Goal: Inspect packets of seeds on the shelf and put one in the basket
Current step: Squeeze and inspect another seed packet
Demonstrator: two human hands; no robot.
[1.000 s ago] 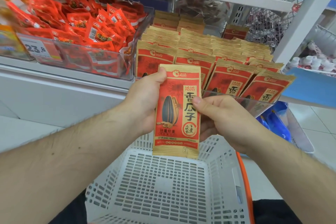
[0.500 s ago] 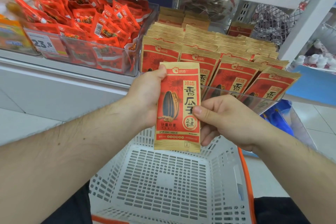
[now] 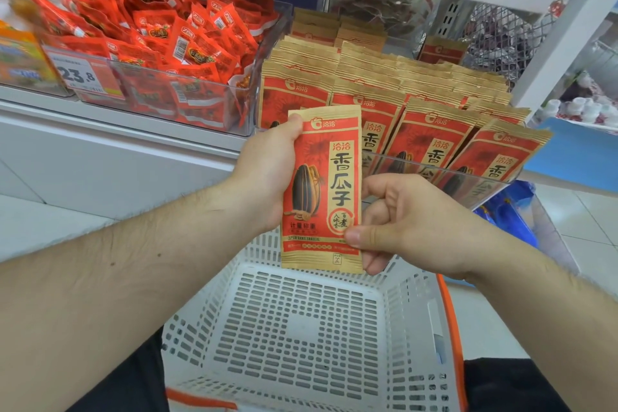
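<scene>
A red and tan packet of sunflower seeds (image 3: 322, 187) is held upright in front of the shelf, above the white perforated basket (image 3: 301, 328). My left hand (image 3: 264, 174) grips its left edge, thumb near the top corner. My right hand (image 3: 401, 224) pinches its lower right edge between thumb and fingers. Rows of the same seed packets (image 3: 428, 124) stand in a clear bin on the shelf just behind. The basket's inside shows nothing in it.
A clear bin of small red snack packets (image 3: 174, 53) with a price tag (image 3: 80, 75) sits to the left. A white shelf upright (image 3: 568, 23) rises at the right. Blue packaging (image 3: 511, 211) lies below the seed bin. The basket has an orange rim (image 3: 451, 328).
My right thumb has slid down the packet's right edge from its middle to near the bottom. The packet stays upright in both hands.
</scene>
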